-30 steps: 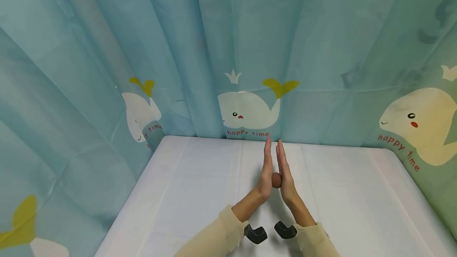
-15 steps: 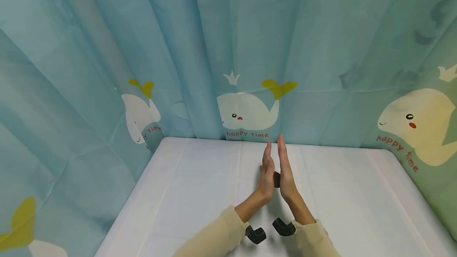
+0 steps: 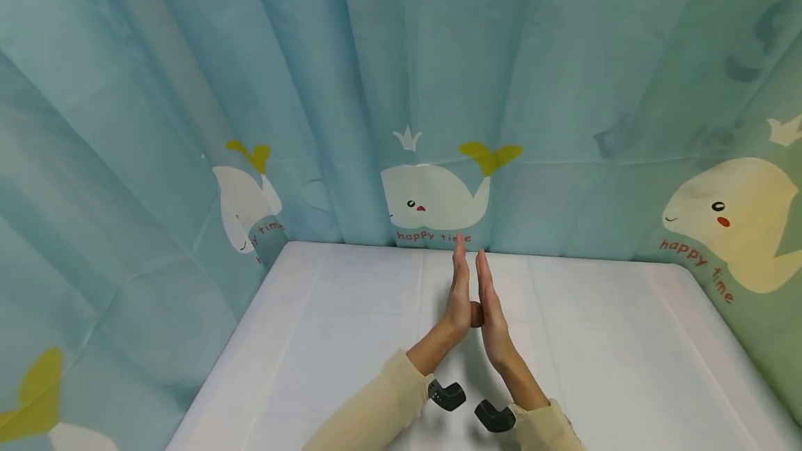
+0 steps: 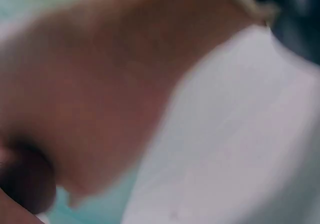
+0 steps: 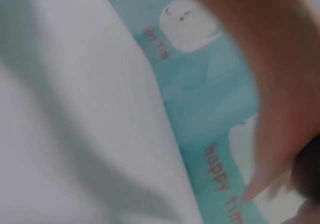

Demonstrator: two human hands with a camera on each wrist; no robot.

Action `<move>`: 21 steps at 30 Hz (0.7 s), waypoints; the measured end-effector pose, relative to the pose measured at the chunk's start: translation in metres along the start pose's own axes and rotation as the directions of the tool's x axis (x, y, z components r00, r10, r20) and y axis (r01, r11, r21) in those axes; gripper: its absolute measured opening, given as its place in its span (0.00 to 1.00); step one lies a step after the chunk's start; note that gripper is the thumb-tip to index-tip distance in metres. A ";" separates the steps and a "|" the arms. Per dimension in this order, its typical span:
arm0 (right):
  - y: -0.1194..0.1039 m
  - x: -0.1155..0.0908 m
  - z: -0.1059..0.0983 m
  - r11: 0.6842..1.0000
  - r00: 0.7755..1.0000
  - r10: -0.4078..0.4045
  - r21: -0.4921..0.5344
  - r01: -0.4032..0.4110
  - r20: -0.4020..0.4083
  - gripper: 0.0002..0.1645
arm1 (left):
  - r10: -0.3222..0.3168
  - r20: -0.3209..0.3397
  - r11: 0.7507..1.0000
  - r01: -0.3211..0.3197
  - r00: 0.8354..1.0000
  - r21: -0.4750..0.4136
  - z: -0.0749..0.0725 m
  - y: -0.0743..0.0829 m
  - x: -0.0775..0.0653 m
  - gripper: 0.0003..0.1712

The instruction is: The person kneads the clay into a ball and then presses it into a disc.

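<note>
A small brown ball (image 3: 477, 314) sits between my two palms, its material too unclear to name. My left hand (image 3: 459, 303) presses on its left side, fingers straight and pointing away from me. From the other side my right hand (image 3: 493, 319) presses with straight fingers too, its fingertips a little nearer to me than the left ones. Both hands are above the table. In the left wrist view the dark ball (image 4: 32, 184) touches the blurred palm at lower left. Part of the ball (image 5: 307, 174) shows at the right edge of the right wrist view.
A white table (image 3: 601, 353) lies beneath the hands. Blue-green curtains (image 3: 564, 89) printed with whales hang behind it and along both sides. Each wrist carries a black camera mount, the left one (image 3: 447, 395) and the right one (image 3: 495, 416).
The palms slide against each other: half a second ago the right hand was farther forward, now the left is. Both hands and the ball have shifted slightly left.
</note>
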State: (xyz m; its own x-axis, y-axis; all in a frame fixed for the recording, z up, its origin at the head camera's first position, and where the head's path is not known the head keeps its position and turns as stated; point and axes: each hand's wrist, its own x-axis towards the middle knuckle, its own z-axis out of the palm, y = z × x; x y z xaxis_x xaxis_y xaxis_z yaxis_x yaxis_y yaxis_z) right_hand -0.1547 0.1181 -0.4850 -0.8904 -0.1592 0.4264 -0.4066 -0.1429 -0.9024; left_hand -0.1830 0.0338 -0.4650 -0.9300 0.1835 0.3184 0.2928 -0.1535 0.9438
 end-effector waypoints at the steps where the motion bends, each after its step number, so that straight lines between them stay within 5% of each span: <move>1: -0.002 0.000 0.001 1.000 1.000 -0.009 -0.011 0.009 -0.007 0.34 | -0.021 0.002 1.000 0.021 1.000 0.002 -0.001 -0.002 0.001 0.36; 7: -0.009 0.008 -0.005 0.996 0.999 -0.001 -0.087 -0.003 -0.048 0.33 | -0.053 0.068 0.999 0.053 0.996 0.001 0.003 -0.011 -0.011 0.40; 12: -0.001 0.016 -0.015 0.997 0.998 0.029 -0.065 -0.033 -0.052 0.34 | -0.023 0.078 0.999 0.021 0.997 0.029 0.007 -0.008 -0.021 0.38; 21: 0.002 0.004 0.002 0.999 0.999 0.033 0.029 -0.033 0.001 0.35 | -0.002 -0.020 0.999 0.001 1.000 -0.041 -0.001 0.001 -0.007 0.37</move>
State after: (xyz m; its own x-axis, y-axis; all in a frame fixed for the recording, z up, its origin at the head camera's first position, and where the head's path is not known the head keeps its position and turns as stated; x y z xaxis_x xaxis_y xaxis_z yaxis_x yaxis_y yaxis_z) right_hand -0.1587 0.1150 -0.4848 -0.9033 -0.1648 0.3960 -0.3704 -0.1657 -0.9140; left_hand -0.1764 0.0311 -0.4660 -0.9349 0.1644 0.3146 0.2824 -0.1926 0.9398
